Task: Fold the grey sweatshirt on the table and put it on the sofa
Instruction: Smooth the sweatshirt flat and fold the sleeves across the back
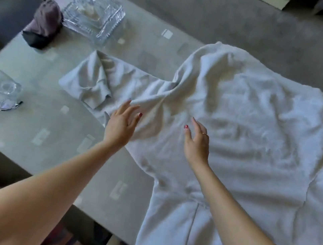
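The pale grey fleece sweatshirt (240, 123) lies spread flat on the pale green patterned tabletop (48, 143), filling the right half of the view. Its body runs long from about 7 o'clock, where the hem hangs over the near table edge, up to about 1 o'clock. One sleeve (100, 79) shoots out toward 9 o'clock, its cuff end crumpled and doubled over on itself.

The left hand (121, 122) sits right at the root of that sleeve. Its fingers are spread and loose, the tips touching or just over the cloth, gripping nothing. The right hand (196, 140) hovers over the middle of the body, fingers apart and gently curled, also holding nothing; whether it touches the fabric, I can't say.

The relation that matters is this: the sleeve lies at 9 o'clock from the left fingertips, its long axis pointing straight away from the body. The left hand is clearly the nearer one, so I'd judge it the one to bring that sleeve across, with the right pinning the torso.

As for containers, a ribbed clear glass rectangular dish (94, 13) sits at 11 o'clock, with something pale inside, too blurred to name. A clear drinking glass (3, 84) lies at 9 o'clock and looks empty. No sofa is clearly in view, and folding looks barely begun.
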